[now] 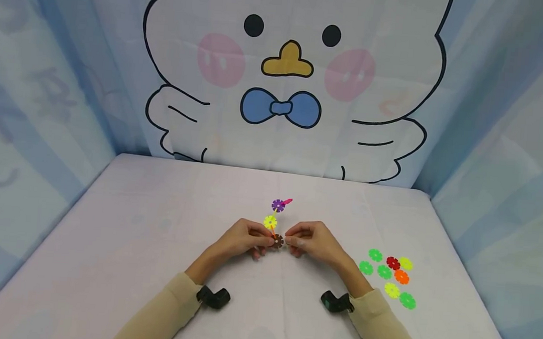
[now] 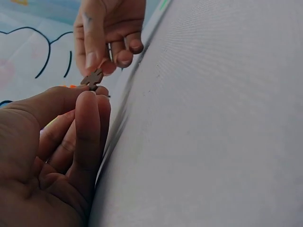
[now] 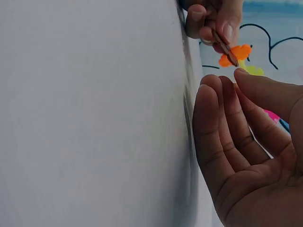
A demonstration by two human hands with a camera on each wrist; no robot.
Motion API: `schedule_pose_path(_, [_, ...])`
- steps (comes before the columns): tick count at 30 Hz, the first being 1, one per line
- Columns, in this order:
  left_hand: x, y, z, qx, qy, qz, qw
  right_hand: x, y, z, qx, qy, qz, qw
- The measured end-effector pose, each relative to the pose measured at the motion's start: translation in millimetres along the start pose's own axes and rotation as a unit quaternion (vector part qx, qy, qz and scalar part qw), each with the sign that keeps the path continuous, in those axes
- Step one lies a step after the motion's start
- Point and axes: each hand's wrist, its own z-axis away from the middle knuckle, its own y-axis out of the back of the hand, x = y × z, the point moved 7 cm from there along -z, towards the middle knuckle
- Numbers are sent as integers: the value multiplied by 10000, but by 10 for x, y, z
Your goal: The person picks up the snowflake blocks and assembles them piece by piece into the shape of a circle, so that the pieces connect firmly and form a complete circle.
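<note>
My left hand (image 1: 248, 238) pinches a brown notched disc (image 1: 278, 241) between thumb and fingertips, above the white table. From that disc a chain of linked plastic discs runs away from me: an orange disc (image 3: 241, 52), a yellow disc (image 1: 270, 222), a purple disc (image 1: 278, 205) and a pink disc (image 1: 287, 201) at the far end. Beside the brown disc is my right hand (image 1: 314, 241), its thumb and fingers bent loosely. In the right wrist view nothing shows between the right thumb and fingertips, which are close to the brown disc's edge.
Loose discs lie on the table at the right: several green (image 1: 407, 300), plus red (image 1: 393, 263), orange (image 1: 401, 277) and yellow (image 1: 392, 290) ones. A curtain with a cartoon figure (image 1: 280, 107) hangs behind the table. Dark wrist cameras (image 1: 213, 297) sit at both sleeves.
</note>
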Motion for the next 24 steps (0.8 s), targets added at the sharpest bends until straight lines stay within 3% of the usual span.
schedule_pose_path(4, [-3, 3, 6, -9, 3, 61, 10000, 56, 254, 102, 298, -18, 612, 9977])
schedule_pose_path(8, [-20, 29, 7, 17, -32, 97, 9999, 144, 632, 273, 711, -37, 1257, 9895])
schedule_pose_path(15, [-21, 23, -2, 61, 58, 130, 9999, 329, 1237, 713, 1221, -122, 2439, 9620])
schedule_pose_path(19, [-19, 18, -8, 94, 97, 127, 9998, 426, 1450, 941, 1366, -267, 2918, 9463])
schedule_pose_path(24, [-31, 25, -16, 126, 180, 194, 9996, 530, 1564, 1099, 1250, -556, 2938, 9460])
